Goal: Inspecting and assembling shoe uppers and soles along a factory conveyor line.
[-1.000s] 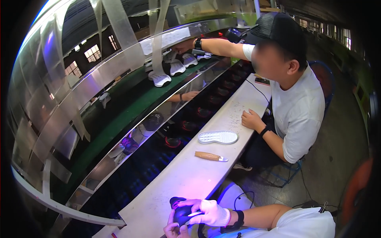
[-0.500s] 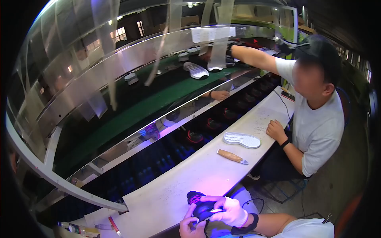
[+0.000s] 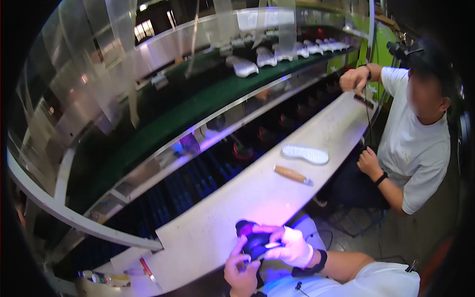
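Observation:
In the pinkish-violet light at the table's near edge, I have a dark shoe upper (image 3: 254, 243) between my two hands. My left hand (image 3: 241, 273) is bare, with its fingers curled round the left side of the upper. On the other side my right hand (image 3: 293, 251), in a white glove, pinches the upper near its opening. A small pale bit shows by the right fingers; I cannot make out what it is. Farther up the table lie a white shoe sole (image 3: 305, 154) and a wooden-handled knife (image 3: 291, 173), apart from my hands.
A co-worker (image 3: 415, 133) sits at the right, one hand by a dark flat object (image 3: 363, 101) at the table's far end. Several soles stand on the green conveyor belt (image 3: 163, 116); dark uppers sit on the lower rollers. A red-handled tool (image 3: 147, 268) and bottles (image 3: 111, 279) lie lower left.
The co-worker's raised arm has come back from the conveyor to the table's far end. My view has shifted a little. Both my hands still hold the upper, in nearly the same pose.

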Tool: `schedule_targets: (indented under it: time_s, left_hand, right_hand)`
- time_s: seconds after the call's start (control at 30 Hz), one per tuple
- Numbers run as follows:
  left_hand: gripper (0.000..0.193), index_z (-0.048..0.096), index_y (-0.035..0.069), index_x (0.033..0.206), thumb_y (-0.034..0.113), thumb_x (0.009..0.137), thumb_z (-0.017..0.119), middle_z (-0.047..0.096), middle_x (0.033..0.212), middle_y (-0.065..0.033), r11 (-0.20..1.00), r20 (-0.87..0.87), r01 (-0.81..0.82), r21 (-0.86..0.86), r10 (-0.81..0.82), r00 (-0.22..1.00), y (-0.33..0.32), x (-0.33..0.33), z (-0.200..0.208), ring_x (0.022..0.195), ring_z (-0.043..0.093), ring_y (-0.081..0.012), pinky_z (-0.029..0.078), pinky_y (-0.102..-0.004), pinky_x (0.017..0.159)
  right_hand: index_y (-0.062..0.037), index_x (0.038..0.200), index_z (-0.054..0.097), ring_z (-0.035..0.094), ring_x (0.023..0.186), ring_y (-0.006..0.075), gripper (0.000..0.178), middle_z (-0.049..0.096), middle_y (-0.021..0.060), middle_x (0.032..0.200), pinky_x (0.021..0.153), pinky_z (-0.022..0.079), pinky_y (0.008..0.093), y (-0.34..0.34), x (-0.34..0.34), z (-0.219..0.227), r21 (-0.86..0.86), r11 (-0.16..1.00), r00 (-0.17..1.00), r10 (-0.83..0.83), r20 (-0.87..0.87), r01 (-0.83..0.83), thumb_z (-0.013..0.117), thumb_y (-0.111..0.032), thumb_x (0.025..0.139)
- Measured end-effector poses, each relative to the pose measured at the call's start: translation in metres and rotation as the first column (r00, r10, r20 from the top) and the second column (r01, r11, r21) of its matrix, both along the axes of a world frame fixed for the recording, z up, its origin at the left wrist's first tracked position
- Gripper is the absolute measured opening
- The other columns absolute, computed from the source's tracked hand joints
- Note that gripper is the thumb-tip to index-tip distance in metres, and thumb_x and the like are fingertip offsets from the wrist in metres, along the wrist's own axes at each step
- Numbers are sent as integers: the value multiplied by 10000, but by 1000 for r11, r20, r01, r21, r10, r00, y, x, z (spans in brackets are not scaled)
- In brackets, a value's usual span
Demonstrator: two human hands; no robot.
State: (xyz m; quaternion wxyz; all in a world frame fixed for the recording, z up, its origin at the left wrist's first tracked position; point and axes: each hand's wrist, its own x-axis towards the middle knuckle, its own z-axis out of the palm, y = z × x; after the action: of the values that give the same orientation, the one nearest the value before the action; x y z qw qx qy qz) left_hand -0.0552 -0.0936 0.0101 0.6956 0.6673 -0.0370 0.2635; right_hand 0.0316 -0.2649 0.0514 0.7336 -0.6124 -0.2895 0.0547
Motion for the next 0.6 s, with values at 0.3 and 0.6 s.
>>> schedule_targets:
  time_s: [0.3, 0.6]
  left_hand:
    - [354, 454, 50, 1106, 142, 1012, 783, 504, 1558, -400, 987, -84, 26, -157, -39, 996, -14, 3, 29, 1550, 427, -435, 279, -536, 1287]
    - [394, 447, 64, 1093, 165, 989, 813, 547, 1520, -385, 991, -67, 66, -120, -75, 995, -10, -4, 22, 1542, 429, -472, 191, -604, 1315]
  right_hand:
    - [-8, 1013, 632, 629, 1379, 388, 348, 676, 278, 1428, 1123, 516, 490, -3, 7, -11, 74, 997, 999, 35, 2, -36, 906, -176, 879]
    - [-30, 964, 614, 704, 1278, 376, 381, 716, 269, 1363, 1205, 446, 533, 1, -4, -27, 113, 993, 999, -45, 21, 42, 929, -210, 851]
